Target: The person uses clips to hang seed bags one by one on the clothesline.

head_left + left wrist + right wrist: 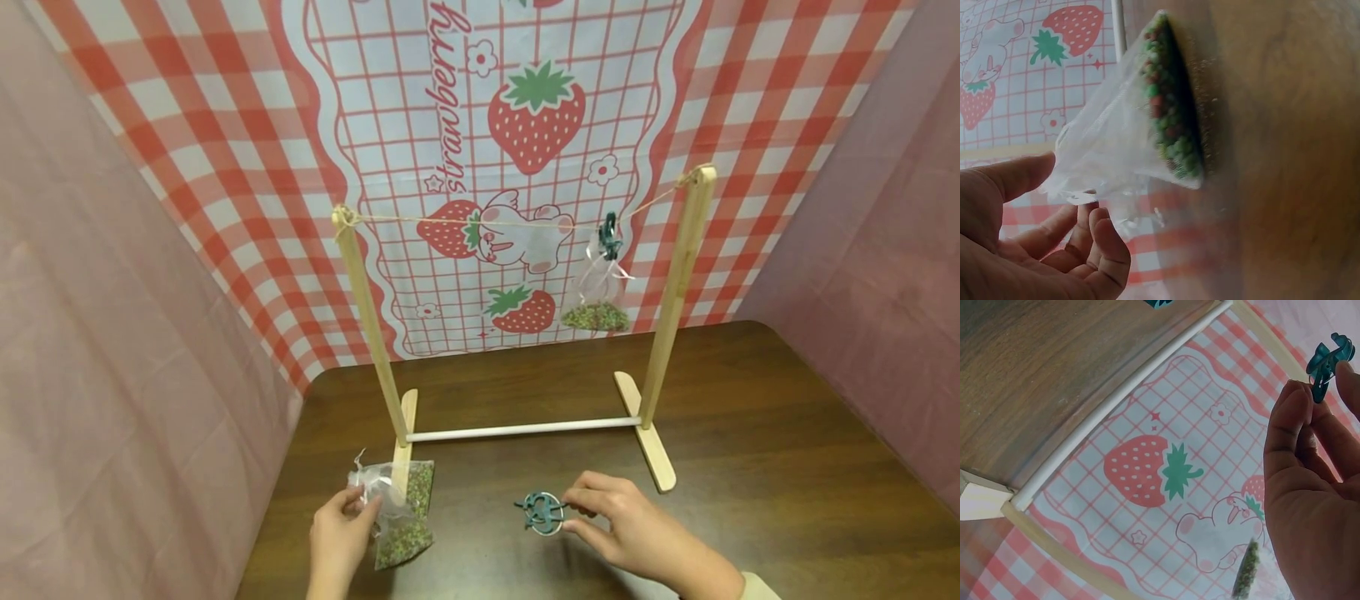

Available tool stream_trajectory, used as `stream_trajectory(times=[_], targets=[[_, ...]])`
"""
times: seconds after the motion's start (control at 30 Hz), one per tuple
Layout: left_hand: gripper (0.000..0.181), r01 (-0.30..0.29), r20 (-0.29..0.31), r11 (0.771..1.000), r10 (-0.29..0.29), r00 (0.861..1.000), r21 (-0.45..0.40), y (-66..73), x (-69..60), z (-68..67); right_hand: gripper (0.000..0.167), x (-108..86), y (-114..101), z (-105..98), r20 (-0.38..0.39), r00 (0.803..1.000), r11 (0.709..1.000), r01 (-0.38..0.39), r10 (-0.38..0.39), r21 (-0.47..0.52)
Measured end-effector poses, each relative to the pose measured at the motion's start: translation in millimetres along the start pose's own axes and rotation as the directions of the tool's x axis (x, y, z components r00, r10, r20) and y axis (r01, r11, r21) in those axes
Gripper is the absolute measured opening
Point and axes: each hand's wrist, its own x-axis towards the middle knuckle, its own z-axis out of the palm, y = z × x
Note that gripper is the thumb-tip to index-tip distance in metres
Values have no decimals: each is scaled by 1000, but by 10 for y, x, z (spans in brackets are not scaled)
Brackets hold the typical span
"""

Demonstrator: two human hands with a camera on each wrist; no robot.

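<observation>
Near left on the table [750, 517], the left hand [337, 531] pinches a sheer bag [392, 512] by its gathered neck. Probably light, limp, its grains [405, 546] prone to shifting; neck seems the best hold. Whether another lies beneath: hard to tell. Stand's left foot [408, 408] crowds the far side; open tabletop between hands. Right hand [618, 518] pinches a green clip [542, 513], likely stiff, springy; handles offer purchase.

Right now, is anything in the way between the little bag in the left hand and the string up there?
Nothing visible blocks it: from the little bag in the left hand, there's open space up to the bare middle of the string. The left post stands beside that way; the hanging bag is near the string's right end.
</observation>
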Motion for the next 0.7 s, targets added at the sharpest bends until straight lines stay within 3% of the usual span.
stream_trajectory(times=[0.17, 0.47, 0.7], targets=[[28, -8, 14, 1000, 7, 1000, 11, -26, -17, 57, 15, -9, 2, 2, 0, 1000, 1000, -6, 6, -3], [16, -41, -6, 999, 41, 999, -17, 97, -103, 64, 18, -7, -9, 7, -18, 1000, 1000, -16, 16, 4], [9, -150, -31, 989, 150, 988, 4, 244, -178, 57, 17, -1, 24, 1, -40, 999, 999, 33, -33, -2]])
